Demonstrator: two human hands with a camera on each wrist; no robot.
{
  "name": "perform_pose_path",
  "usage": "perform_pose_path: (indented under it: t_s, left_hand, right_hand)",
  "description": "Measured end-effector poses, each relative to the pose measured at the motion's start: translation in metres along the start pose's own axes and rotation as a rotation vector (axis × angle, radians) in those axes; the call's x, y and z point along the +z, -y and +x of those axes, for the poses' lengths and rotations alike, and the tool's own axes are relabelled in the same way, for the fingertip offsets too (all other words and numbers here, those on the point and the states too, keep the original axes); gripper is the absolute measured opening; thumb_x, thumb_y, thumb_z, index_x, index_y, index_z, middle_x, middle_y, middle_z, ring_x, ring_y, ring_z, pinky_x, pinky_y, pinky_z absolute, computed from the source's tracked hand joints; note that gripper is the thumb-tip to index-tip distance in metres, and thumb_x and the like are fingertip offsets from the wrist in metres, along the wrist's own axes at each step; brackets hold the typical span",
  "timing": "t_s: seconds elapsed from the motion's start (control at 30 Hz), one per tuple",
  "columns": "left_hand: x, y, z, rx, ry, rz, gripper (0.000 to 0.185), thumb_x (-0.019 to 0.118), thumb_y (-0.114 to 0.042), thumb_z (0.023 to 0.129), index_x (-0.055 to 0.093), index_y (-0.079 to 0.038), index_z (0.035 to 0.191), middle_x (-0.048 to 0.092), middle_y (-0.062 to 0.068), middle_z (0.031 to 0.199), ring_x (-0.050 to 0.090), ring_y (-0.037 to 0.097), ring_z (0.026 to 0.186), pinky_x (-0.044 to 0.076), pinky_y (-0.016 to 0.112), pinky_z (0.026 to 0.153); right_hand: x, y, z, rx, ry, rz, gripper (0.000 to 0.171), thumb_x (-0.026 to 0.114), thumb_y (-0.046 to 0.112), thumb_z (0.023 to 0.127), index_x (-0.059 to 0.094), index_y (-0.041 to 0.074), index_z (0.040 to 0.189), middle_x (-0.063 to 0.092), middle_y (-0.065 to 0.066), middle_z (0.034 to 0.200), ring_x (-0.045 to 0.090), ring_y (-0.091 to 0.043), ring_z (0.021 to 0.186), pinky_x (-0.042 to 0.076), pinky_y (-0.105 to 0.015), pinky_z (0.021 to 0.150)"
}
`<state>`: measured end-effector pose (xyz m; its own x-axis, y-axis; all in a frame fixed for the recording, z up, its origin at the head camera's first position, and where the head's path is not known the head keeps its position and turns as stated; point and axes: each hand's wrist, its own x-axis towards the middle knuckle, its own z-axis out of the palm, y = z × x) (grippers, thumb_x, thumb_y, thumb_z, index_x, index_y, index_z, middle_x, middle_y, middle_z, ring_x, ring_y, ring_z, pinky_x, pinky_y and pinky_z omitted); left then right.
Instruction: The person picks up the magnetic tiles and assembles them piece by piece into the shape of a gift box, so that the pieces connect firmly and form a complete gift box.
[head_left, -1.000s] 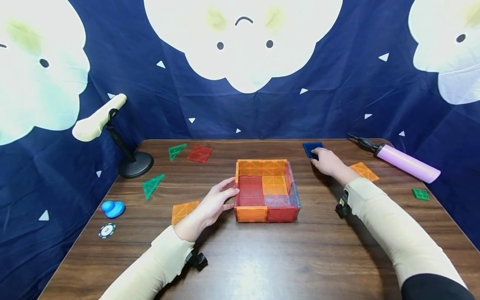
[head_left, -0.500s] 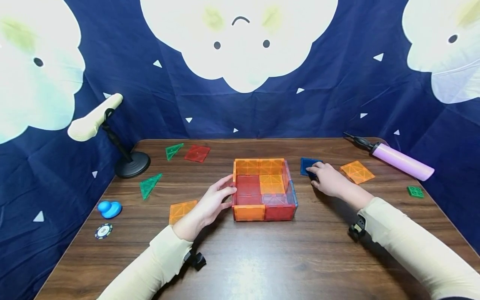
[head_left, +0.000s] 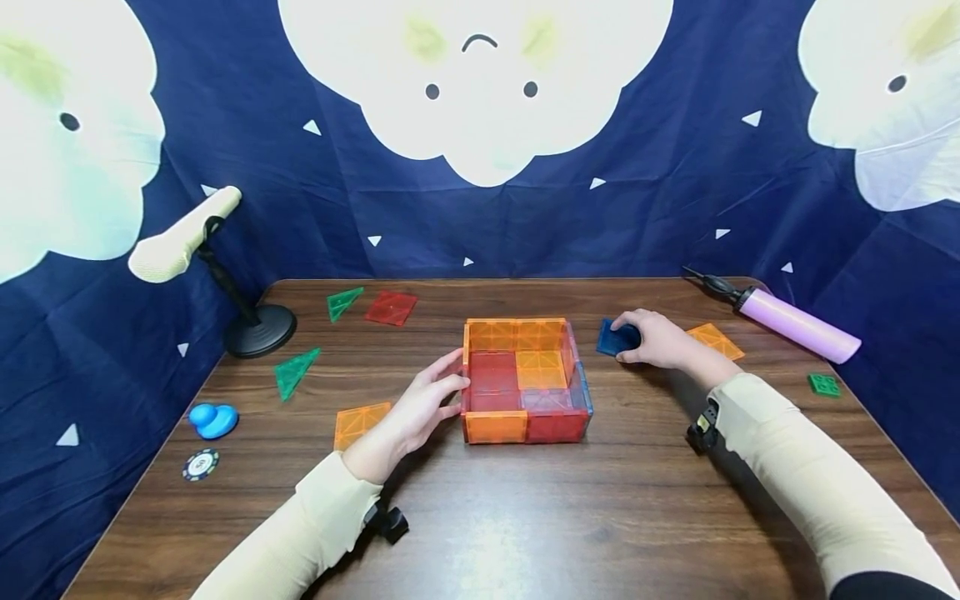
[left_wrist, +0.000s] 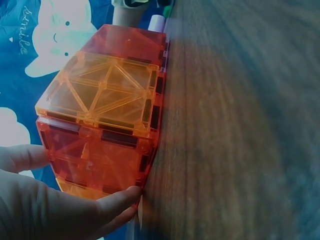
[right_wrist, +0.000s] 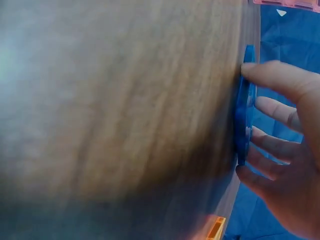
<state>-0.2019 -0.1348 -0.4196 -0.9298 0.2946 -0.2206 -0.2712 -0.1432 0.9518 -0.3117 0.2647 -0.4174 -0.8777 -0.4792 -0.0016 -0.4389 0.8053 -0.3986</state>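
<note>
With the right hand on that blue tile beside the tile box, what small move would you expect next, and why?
Probably lifting the blue tile off the table and carrying it to the tile box. The right hand grips its edges with curled fingers, the tile lies just right of the box, and the left hand braces the box's left wall.

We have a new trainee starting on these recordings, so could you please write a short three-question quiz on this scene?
1. True or false: the left hand rests against the tile box.
2. What does the right hand grip?
A. pink pump
B. blue square tile
C. green triangle tile
3. Fill in: the poker chip lies just in front of the blue ____.

Key:
1. True
2. B, the blue square tile
3. toy duck
</note>
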Motion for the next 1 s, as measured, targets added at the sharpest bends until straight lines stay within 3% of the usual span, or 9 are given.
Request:
perform_pose_path:
  t_s: [0.13,0.23,0.4,0.53,0.7,0.83,1.0]
  left_hand:
    - [0.003,-0.001,0.002,-0.006,-0.003,-0.006,0.065,0.05,-0.004,0.101,0.026,-0.008,0.161,0.03,0.023,0.16,0.035,0.036,0.143,0.032,0.059,0.113]
    - [0.004,0.0,0.003,-0.008,0.005,-0.006,0.065,0.049,-0.005,0.102,0.025,-0.008,0.162,0.03,0.022,0.16,0.034,0.036,0.142,0.032,0.058,0.113]
    - [0.004,0.001,0.003,-0.006,0.012,-0.007,0.065,0.047,-0.005,0.102,0.024,-0.008,0.162,0.028,0.021,0.161,0.032,0.036,0.143,0.031,0.059,0.114]
    - [0.0,0.001,0.001,-0.008,0.009,-0.003,0.065,0.047,-0.006,0.102,0.023,-0.008,0.162,0.025,0.02,0.163,0.031,0.037,0.145,0.03,0.059,0.114]
    - [-0.004,0.002,-0.002,-0.007,-0.004,0.001,0.066,0.047,-0.006,0.101,0.023,-0.007,0.162,0.023,0.02,0.164,0.027,0.038,0.147,0.028,0.061,0.115]
    - [-0.003,0.001,-0.001,-0.013,0.008,-0.005,0.065,0.047,-0.007,0.101,0.024,-0.008,0.162,0.025,0.02,0.163,0.026,0.037,0.148,0.028,0.061,0.115]
    - [0.001,0.0,0.001,-0.018,0.019,0.001,0.064,0.047,-0.007,0.102,0.024,-0.008,0.162,0.028,0.019,0.162,0.026,0.037,0.148,0.028,0.06,0.115]
  right_hand:
    - [-0.006,0.005,0.005,0.048,-0.041,0.073,0.05,0.08,0.026,0.087,0.063,0.004,0.129,0.06,-0.028,0.13,0.056,-0.043,0.119,0.043,-0.06,0.1]
    - [-0.013,0.022,0.01,0.058,-0.087,0.166,0.048,0.079,0.026,0.09,0.063,0.006,0.131,0.061,-0.024,0.13,0.056,-0.04,0.121,0.042,-0.058,0.103]
    - [-0.025,0.068,0.023,-0.07,-0.129,0.214,0.049,0.079,0.029,0.089,0.064,0.011,0.133,0.061,-0.017,0.131,0.058,-0.033,0.117,0.048,-0.051,0.098]
    - [-0.028,0.111,0.04,-0.208,-0.098,0.172,0.052,0.081,0.032,0.086,0.065,0.015,0.133,0.06,-0.014,0.132,0.059,-0.03,0.11,0.051,-0.046,0.09]
    - [-0.017,0.155,0.059,-0.328,-0.01,0.12,0.054,0.081,0.033,0.085,0.065,0.014,0.133,0.06,-0.009,0.135,0.054,-0.027,0.12,0.046,-0.046,0.1]
    - [-0.007,0.175,0.066,-0.352,0.051,0.098,0.055,0.081,0.033,0.085,0.064,0.013,0.134,0.059,-0.008,0.136,0.05,-0.026,0.127,0.041,-0.046,0.107]
    - [0.004,0.182,0.068,-0.347,0.08,0.077,0.054,0.081,0.032,0.085,0.064,0.013,0.133,0.058,-0.009,0.133,0.05,-0.025,0.122,0.044,-0.042,0.104]
